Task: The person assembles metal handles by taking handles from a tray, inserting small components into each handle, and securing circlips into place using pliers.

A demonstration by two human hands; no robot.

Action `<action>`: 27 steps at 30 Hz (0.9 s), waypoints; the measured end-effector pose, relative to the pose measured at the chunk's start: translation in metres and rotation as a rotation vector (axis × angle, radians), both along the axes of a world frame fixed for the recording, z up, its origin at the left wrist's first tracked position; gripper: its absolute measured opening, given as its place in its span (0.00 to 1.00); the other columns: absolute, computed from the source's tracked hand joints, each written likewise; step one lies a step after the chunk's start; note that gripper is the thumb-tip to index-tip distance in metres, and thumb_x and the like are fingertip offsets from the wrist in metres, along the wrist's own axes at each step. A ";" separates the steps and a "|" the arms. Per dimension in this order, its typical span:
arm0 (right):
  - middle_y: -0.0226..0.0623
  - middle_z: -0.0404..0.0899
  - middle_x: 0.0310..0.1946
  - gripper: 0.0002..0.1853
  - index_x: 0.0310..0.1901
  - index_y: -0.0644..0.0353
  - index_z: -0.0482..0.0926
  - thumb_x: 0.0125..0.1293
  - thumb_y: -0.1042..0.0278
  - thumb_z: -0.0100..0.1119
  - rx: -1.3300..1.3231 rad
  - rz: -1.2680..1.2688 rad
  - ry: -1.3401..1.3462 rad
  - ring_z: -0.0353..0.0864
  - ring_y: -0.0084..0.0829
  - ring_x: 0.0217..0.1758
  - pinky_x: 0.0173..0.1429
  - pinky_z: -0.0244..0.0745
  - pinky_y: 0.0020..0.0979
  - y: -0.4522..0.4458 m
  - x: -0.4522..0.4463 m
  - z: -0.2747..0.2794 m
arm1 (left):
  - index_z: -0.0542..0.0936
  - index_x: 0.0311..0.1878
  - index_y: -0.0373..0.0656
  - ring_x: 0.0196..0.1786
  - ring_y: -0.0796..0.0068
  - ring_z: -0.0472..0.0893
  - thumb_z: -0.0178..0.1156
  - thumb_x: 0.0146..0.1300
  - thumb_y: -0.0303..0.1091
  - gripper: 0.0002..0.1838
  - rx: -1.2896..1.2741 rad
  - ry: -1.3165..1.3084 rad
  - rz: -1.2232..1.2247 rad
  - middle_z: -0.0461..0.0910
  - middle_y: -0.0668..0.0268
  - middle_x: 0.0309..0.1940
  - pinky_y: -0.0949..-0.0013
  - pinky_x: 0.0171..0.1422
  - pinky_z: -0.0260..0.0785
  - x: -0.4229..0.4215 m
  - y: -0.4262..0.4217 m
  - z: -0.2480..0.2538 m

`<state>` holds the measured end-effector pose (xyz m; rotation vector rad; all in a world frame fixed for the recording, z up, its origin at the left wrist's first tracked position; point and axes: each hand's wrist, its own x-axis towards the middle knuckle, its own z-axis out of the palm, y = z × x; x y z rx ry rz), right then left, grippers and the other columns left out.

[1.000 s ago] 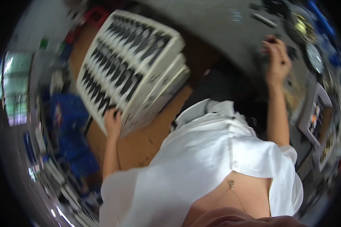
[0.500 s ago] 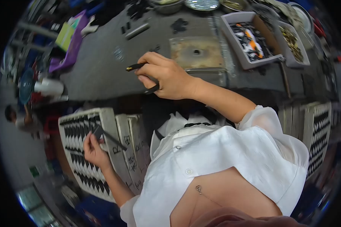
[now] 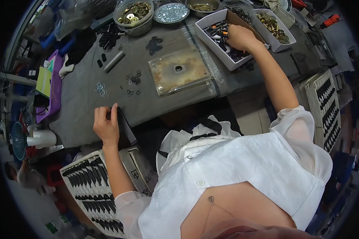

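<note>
A dark flat piece (image 3: 126,128) is held in the left hand (image 3: 106,124), the fingers curled and the thumb closed against them; the piece is slanted downward past the near edge of the tabletop (image 3: 77,119), toward its left end. The right hand (image 3: 242,38) is lowered into a white box (image 3: 215,50) at the right side of the tabletop; its fingertips are hidden among mixed parts (image 3: 217,34) in black, white and orange, so whether anything is gripped, and how far the hand is open, cannot be told. Just beside that box, a second box (image 3: 285,46) is filled with brass-coloured parts. A stained metal plate (image 3: 167,77), pierced by one hole, is positioned between the hands, near the near edge. Dark rings (image 3: 135,78) and silvery rings (image 3: 101,90) are laid out to its left, with a metal cylinder (image 3: 114,61) farther back. At the far edge, a tub (image 3: 139,28) of brass-coloured discs is placed beside a dish (image 3: 171,20) of small shiny pieces. A purple basket (image 3: 56,79) is noted at the left edge. Below the near edge, black pieces are arranged in rows in a white rack (image 3: 76,195).
</note>
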<state>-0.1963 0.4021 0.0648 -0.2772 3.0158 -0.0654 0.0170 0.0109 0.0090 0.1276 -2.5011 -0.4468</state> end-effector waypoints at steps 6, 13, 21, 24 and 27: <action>0.54 0.79 0.45 0.14 0.43 0.68 0.76 0.56 0.69 0.53 0.006 -0.037 0.003 0.79 0.49 0.49 0.51 0.74 0.44 0.002 -0.016 -0.015 | 0.74 0.30 0.35 0.33 0.57 0.75 0.68 0.51 0.33 0.13 0.027 -0.196 -0.266 0.75 0.58 0.31 0.65 0.37 0.67 0.002 -0.018 0.018; 0.52 0.81 0.39 0.20 0.49 0.63 0.76 0.53 0.68 0.61 -0.136 0.026 0.294 0.80 0.49 0.45 0.49 0.72 0.43 -0.001 -0.001 0.001 | 0.78 0.35 0.33 0.36 0.62 0.80 0.69 0.51 0.31 0.12 0.379 -0.202 -0.138 0.80 0.56 0.37 0.66 0.42 0.71 0.010 -0.025 -0.001; 0.28 0.81 0.32 0.10 0.41 0.63 0.81 0.58 0.72 0.64 -1.283 0.330 -0.120 0.77 0.16 0.36 0.41 0.71 0.19 -0.127 0.113 0.042 | 0.76 0.49 0.33 0.47 0.61 0.81 0.56 0.64 0.35 0.15 2.064 0.181 -0.639 0.79 0.52 0.45 0.63 0.52 0.77 0.016 0.023 -0.033; 0.27 0.79 0.30 0.10 0.41 0.64 0.79 0.57 0.74 0.65 -1.514 0.342 -0.383 0.74 0.14 0.34 0.37 0.70 0.18 -0.178 0.143 0.015 | 0.77 0.47 0.35 0.47 0.62 0.82 0.58 0.63 0.37 0.16 2.116 0.149 -0.577 0.80 0.54 0.44 0.62 0.51 0.78 0.019 0.040 -0.030; 0.30 0.75 0.35 0.09 0.40 0.66 0.78 0.56 0.78 0.64 -1.576 0.520 -0.205 0.71 0.15 0.30 0.34 0.68 0.18 -0.207 0.154 -0.014 | 0.77 0.47 0.37 0.48 0.63 0.81 0.56 0.64 0.37 0.14 2.194 0.200 -0.653 0.80 0.56 0.45 0.62 0.53 0.77 0.027 0.048 -0.027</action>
